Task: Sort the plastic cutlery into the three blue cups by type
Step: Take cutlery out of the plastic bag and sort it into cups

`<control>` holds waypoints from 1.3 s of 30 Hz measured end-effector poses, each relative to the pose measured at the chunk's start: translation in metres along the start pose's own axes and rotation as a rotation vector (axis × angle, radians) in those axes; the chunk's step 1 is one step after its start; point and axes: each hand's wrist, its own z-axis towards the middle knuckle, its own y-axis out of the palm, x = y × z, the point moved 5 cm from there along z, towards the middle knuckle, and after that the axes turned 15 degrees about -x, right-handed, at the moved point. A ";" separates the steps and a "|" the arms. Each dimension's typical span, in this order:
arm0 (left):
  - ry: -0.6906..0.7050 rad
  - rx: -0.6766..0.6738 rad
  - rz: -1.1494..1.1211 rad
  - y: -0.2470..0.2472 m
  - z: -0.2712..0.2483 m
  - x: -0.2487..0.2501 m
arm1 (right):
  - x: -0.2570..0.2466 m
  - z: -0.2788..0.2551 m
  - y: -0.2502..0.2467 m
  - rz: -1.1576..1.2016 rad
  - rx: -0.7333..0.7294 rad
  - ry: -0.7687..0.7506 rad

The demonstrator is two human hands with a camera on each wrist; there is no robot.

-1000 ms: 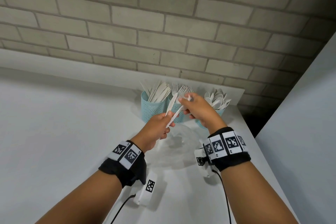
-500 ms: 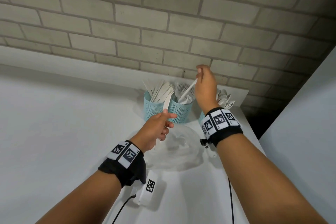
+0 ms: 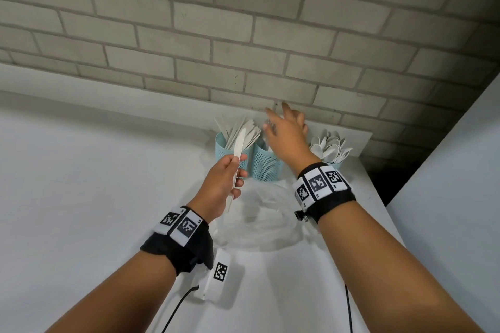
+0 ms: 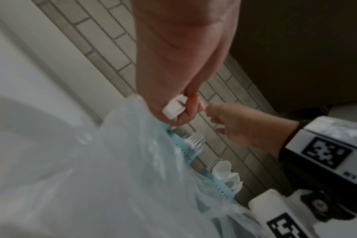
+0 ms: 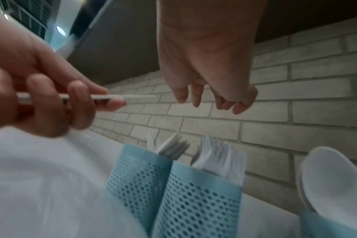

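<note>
Three blue mesh cups stand in a row against the brick wall: a left cup [image 3: 227,147] of knives, a middle cup [image 3: 266,167] of forks [image 5: 218,154], and a right cup [image 5: 324,225] of spoons [image 3: 328,147]. My left hand [image 3: 226,178] grips a white plastic knife [image 3: 238,147] just in front of the left cup, blade tip up. My right hand [image 3: 286,130] hovers over the middle cup with fingers spread and holds nothing; the right wrist view shows its fingers [image 5: 196,96] hanging loose above the forks.
A crumpled clear plastic bag [image 3: 259,219] lies on the white counter [image 3: 94,197] right in front of the cups. A white tagged device [image 3: 220,273] with a black cable sits near my left wrist. A grey panel [image 3: 446,197] borders the counter on the right.
My right hand has let go of the fork it carried to the middle cup and now hangs open above it. My left hand has raised the knife closer to the left cup.
</note>
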 end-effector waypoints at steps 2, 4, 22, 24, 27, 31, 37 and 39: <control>0.021 -0.007 0.003 0.002 -0.001 -0.001 | -0.013 -0.008 -0.005 0.360 -0.009 -0.117; 0.031 -0.010 0.004 0.005 -0.001 -0.001 | -0.024 -0.016 -0.001 0.653 -0.175 -0.150; 0.045 -0.023 0.096 -0.003 -0.003 -0.005 | -0.009 -0.015 0.012 0.903 -0.109 0.032; 0.049 -0.003 0.089 -0.010 -0.001 -0.004 | -0.003 -0.010 -0.002 0.932 0.039 0.075; 0.072 0.053 0.177 -0.023 0.005 0.003 | 0.000 -0.004 -0.024 0.931 0.243 0.032; 0.136 0.213 0.328 -0.041 0.015 0.015 | -0.006 -0.001 -0.037 0.856 0.452 -0.030; 0.019 0.277 0.647 -0.053 0.041 0.016 | -0.022 0.012 -0.002 0.552 0.355 -0.094; -0.007 0.243 0.708 -0.052 0.049 0.016 | -0.025 0.017 0.012 0.477 0.289 -0.086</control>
